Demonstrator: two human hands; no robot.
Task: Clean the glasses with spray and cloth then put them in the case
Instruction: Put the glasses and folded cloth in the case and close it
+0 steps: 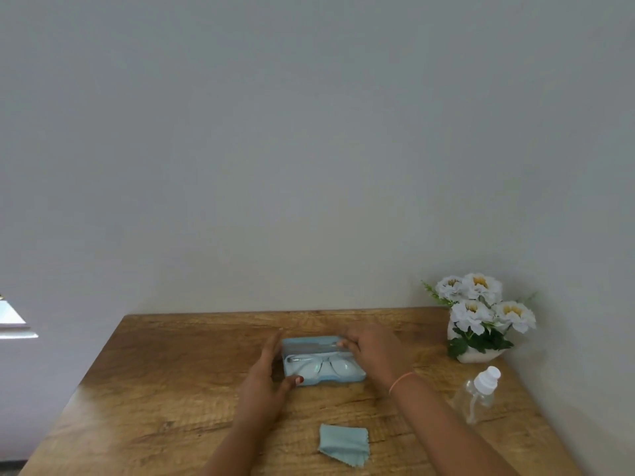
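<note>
Two hands work a pale-blue glasses case (326, 381) at the middle of a wooden table (171, 389). The left hand (266, 372) clasps its left end, thumb on the front wall. The right hand (372, 352) pinches the raised lid (309, 347). The glasses (323, 364) lie folded inside the open case.

Likely hazards: the lid could pinch a temple arm that sits high, or the right forearm could tip the nearby spray bottle (477, 396).

Count: one case, one pair of glasses, one folded cloth (343, 443), one spray bottle, one pot of white flowers (477, 324) bearing four blooms.
</note>
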